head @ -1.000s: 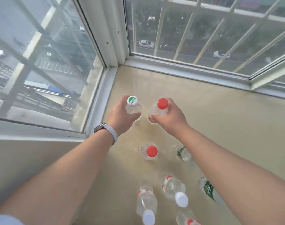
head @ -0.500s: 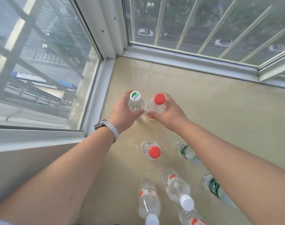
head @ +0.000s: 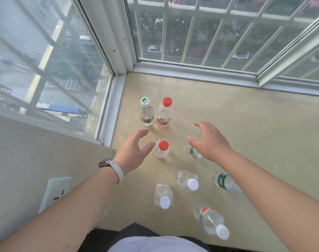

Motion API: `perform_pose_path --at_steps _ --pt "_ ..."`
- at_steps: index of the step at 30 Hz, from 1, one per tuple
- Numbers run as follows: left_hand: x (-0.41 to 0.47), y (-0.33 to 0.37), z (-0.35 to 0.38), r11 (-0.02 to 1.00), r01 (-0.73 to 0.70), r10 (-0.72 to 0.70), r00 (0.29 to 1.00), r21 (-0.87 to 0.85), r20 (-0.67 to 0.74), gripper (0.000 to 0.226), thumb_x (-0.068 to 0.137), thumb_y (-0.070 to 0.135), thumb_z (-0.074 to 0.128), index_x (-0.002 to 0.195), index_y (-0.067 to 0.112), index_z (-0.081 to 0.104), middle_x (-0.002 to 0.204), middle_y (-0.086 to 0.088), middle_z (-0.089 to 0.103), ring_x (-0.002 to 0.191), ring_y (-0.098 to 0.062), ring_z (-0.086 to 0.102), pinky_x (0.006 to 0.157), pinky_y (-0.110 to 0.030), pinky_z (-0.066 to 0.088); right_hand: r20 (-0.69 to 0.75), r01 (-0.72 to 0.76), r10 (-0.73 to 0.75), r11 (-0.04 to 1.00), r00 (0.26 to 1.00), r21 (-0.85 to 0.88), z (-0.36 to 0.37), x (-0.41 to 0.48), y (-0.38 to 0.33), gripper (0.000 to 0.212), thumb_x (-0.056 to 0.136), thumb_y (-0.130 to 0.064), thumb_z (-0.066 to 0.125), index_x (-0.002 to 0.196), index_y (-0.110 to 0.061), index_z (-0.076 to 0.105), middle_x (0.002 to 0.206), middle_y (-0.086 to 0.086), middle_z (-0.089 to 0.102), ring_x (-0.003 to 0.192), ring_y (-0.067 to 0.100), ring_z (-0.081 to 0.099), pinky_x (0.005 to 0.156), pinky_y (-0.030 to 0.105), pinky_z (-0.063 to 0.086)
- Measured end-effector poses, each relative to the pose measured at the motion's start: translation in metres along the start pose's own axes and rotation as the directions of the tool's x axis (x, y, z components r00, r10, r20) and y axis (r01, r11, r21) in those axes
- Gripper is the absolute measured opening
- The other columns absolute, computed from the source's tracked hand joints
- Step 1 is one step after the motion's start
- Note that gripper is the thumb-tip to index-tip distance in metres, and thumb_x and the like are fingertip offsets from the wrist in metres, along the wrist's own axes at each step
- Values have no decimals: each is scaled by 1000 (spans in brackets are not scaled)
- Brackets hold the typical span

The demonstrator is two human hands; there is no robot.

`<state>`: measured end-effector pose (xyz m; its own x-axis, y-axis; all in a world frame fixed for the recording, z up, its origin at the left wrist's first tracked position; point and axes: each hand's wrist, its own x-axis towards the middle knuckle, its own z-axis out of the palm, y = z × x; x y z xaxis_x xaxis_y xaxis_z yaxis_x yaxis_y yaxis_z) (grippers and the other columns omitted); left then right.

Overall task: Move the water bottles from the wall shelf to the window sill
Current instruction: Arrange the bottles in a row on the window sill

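Note:
Two clear water bottles stand side by side on the beige window sill (head: 246, 128) near its far left corner: one with a green-and-white cap (head: 146, 113) and one with a red cap (head: 164, 113). My left hand (head: 132, 151) and my right hand (head: 209, 140) hover open a little nearer than them, holding nothing. Between the hands stands another red-capped bottle (head: 161, 149). A green-labelled bottle (head: 194, 153) is partly hidden under my right hand.
Several more bottles stand on the sill closer to me: white-capped ones (head: 187, 180) (head: 163, 196) (head: 212, 221) and a green-labelled one (head: 226, 182) behind my right forearm. Barred windows (head: 200, 33) close the left and far sides. A wall socket (head: 55, 193) sits low left.
Both hands have let go of the green-capped and red-capped bottles, which now stand on the sill, and have drawn back toward me with fingers spread. The camera has tilted back.

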<state>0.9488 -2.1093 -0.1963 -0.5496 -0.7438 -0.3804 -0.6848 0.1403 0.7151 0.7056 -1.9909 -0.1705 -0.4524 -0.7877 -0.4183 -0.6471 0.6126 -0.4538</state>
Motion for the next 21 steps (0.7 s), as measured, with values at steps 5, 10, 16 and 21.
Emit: perform_pose_path --at_steps 5,10,16,21 --pt "-25 2 22 999 -28 25 997 34 68 54 85 52 65 132 28 52 128 12 58 121 -6 51 103 -31 41 1 -122 122 991 993 63 7 -31 24 68 82 -47 66 140 -22 41 143 -3 44 129 18 43 97 34 40" --pt "-18 10 43 1000 -22 22 999 -6 47 54 84 42 71 132 26 52 127 9 56 118 -7 49 98 -25 38 -13 -217 229 939 973 266 31 -37 36 62 81 -32 72 136 -15 47 137 2 53 120 19 52 90 24 37" --pt "-2 12 59 999 9 -10 1000 -52 -28 48 82 31 75 126 24 57 119 9 56 111 -8 50 98 -27 40 -42 -198 233 897 972 394 43 -31 39 52 81 -26 73 129 -18 54 122 -4 56 103 10 52 84 19 34" --pt "14 19 66 999 -29 27 999 -36 -47 34 83 31 73 115 27 62 112 12 60 102 -9 55 92 -32 46 -94 -141 198 895 976 422 39 -18 42 34 82 -26 74 113 -25 59 105 -9 56 94 9 51 76 18 33"
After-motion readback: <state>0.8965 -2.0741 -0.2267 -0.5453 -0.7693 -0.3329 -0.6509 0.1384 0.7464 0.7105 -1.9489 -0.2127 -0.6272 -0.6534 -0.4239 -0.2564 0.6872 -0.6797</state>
